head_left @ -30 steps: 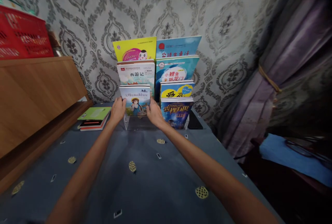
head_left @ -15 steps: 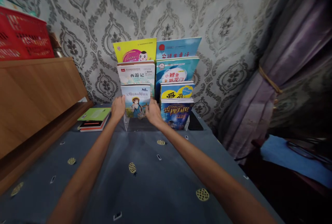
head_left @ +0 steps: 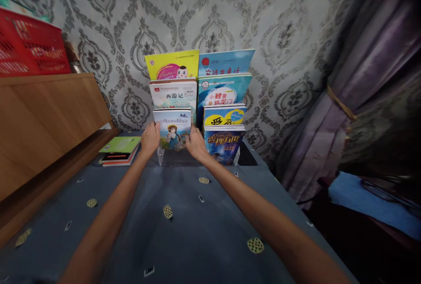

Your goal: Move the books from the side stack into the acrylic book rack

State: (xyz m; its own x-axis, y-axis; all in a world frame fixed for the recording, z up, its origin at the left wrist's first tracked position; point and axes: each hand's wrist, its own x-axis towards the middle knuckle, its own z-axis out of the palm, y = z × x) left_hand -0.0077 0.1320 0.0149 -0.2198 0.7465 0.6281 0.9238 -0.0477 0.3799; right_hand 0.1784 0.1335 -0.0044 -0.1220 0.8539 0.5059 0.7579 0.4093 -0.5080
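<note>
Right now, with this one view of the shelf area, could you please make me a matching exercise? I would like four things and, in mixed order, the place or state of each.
Things
1. Book with a girl on its cover
2. Red basket
3. Purple curtain
4. Green book

Places and states
A. Gathered by a cord
B. On top of a low stack
C. Between the left hand and right hand
D. Above the wooden furniture

Pairs: 1-C, 2-D, 3-A, 4-B

Kinda dim overall, nearly black below the curtain (head_left: 315, 143); edges look stretched and soft, book covers (head_left: 223, 145) decently sharp.
</note>
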